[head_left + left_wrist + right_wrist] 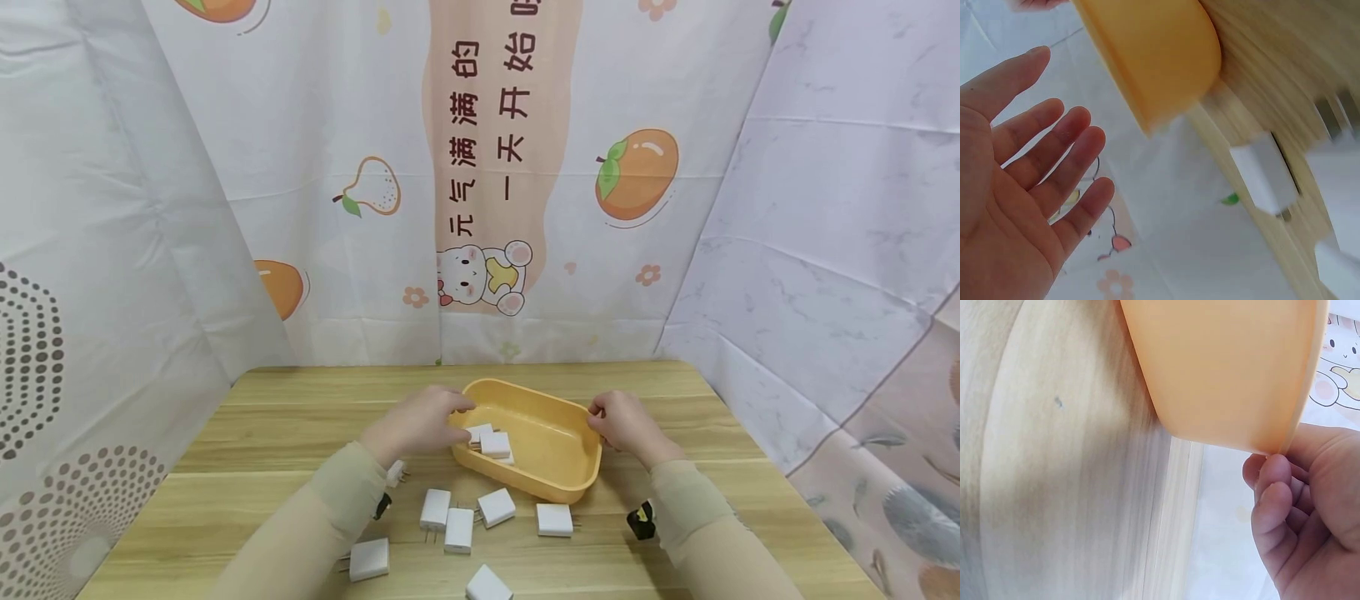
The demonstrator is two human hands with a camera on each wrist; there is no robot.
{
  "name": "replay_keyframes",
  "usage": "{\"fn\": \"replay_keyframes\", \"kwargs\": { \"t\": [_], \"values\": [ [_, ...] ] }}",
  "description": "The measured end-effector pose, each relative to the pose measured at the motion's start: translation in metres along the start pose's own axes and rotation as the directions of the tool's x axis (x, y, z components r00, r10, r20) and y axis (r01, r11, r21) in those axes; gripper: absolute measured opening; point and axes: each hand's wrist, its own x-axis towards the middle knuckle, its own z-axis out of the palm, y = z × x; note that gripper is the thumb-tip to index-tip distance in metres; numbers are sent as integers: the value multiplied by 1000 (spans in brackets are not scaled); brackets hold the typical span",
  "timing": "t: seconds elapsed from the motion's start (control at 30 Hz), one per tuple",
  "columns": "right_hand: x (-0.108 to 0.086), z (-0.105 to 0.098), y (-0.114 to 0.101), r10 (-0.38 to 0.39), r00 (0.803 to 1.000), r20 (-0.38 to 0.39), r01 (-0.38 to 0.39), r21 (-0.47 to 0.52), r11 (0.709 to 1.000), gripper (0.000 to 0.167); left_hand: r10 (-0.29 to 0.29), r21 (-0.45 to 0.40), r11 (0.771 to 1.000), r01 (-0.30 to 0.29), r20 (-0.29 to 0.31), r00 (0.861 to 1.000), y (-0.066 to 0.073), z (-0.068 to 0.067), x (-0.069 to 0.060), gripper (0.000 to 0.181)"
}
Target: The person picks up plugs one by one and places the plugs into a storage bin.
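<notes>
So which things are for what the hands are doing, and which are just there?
Part of the job, it seems:
- yellow tub
- white charger plugs in it
- white charger plugs on the table, probably, since they match
- right hand, gripping the tub's rim
- left hand, open by the tub

Just there:
- fruit-print curtain
- wooden table underneath
</notes>
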Motion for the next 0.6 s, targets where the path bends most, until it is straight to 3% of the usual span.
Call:
{"fn": "replay_keyframes", "kwargs": {
  "t": [0.37, 0.6],
  "values": [
    [1, 0, -1, 4, 1000, 0, -4, -9, 1000, 12, -8, 2, 1000, 8, -82, 997, -26, -16, -27, 40],
    [1, 0, 0, -7, 1000, -4, 7, -12, 1000, 11, -46, 36, 998, 49, -87, 995, -40, -22, -44, 39]
  ]
}}
